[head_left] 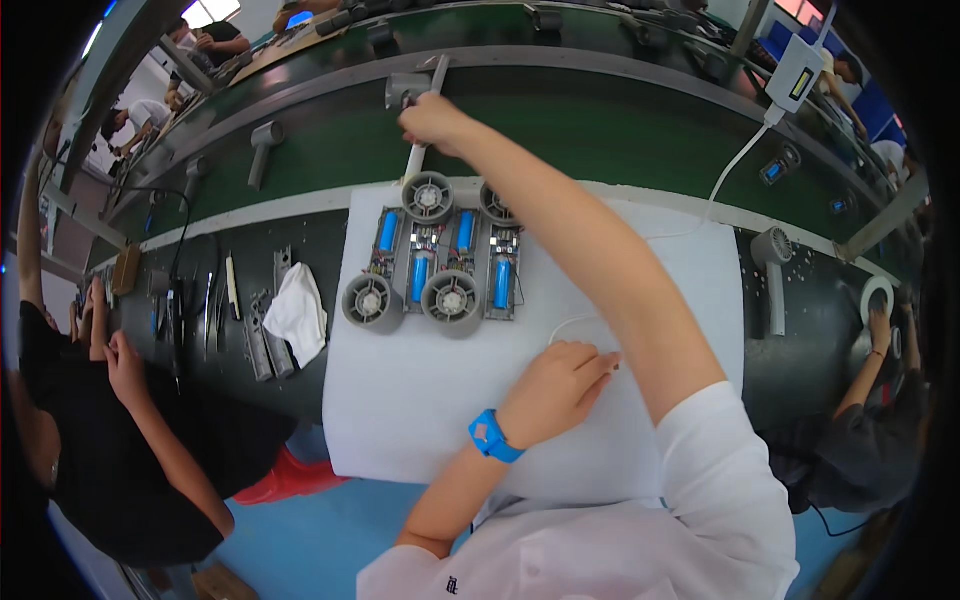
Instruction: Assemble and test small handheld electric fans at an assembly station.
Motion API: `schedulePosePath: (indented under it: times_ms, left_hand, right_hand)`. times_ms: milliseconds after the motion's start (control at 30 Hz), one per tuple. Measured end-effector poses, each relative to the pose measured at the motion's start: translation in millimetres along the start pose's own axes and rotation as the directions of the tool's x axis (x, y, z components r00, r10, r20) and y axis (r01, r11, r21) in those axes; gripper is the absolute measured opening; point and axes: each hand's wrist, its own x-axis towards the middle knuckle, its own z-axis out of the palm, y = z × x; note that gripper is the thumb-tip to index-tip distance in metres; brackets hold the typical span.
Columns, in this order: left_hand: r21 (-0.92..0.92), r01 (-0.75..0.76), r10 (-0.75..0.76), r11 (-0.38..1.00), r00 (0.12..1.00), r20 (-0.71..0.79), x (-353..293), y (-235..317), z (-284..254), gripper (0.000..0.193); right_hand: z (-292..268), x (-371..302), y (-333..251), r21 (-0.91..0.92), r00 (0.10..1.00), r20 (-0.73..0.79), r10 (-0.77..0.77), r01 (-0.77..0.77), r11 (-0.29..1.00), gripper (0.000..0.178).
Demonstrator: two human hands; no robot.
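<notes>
My right hand [435,122] reaches far forward over the green belt. Its fingers are closed at a grey round-headed handheld fan [399,90]; the grip is partly hidden. Bent at the wrist with a blue watch, my left hand [560,385] hovers low over the white mat [400,420]. Its fingers pinch together where a white cable [575,322] runs in, with a small dark tip at the fingertips. Several opened handheld fans lie on the mat beyond it, such as a fan [452,300] with its blue cell and circuit board exposed. My right forearm partly covers one fan head.
A white inline meter [797,75] hangs at upper right on the cable. On the left lie a white cloth [298,312], grey handle shells [258,335] and slim tools. Another fan [772,255] stands right of the mat. Co-workers sit at both sides.
</notes>
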Motion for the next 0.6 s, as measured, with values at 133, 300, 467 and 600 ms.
schedulePosePath:
  times_ms: [133, 300, 467, 600]
  left_hand:
    - [-0.080, -0.062, 0.056, 0.995, 0.996, -0.076, 8.1, -6.6, 10.7, 0.018]
    - [0.002, 0.064, -0.064, 0.998, 0.997, 0.037, 4.6, -3.9, -3.3, 0.023]
    - [0.005, 0.080, -0.080, 0.997, 0.995, 0.067, 9.0, 6.7, -6.1, 0.027]
    - [0.027, 0.099, -0.100, 0.995, 0.994, 0.043, 12.3, 10.6, -2.5, 0.031]
  right_hand:
    - [5.6, 62.9, 35.9, -0.569, 0.937, 0.290, -0.195, 0.332, 0.752, 0.050]
    - [19.3, 11.5, -16.9, -0.683, 0.945, 0.294, -0.145, 0.313, 0.659, 0.054]
    - [-63.1, -183.0, -55.1, -0.293, 0.682, 0.348, -0.643, 0.731, 0.616, 0.041]
    - [-203.4, -283.2, -51.9, -0.659, 0.360, 0.253, -0.898, 0.744, 0.112, 0.016]
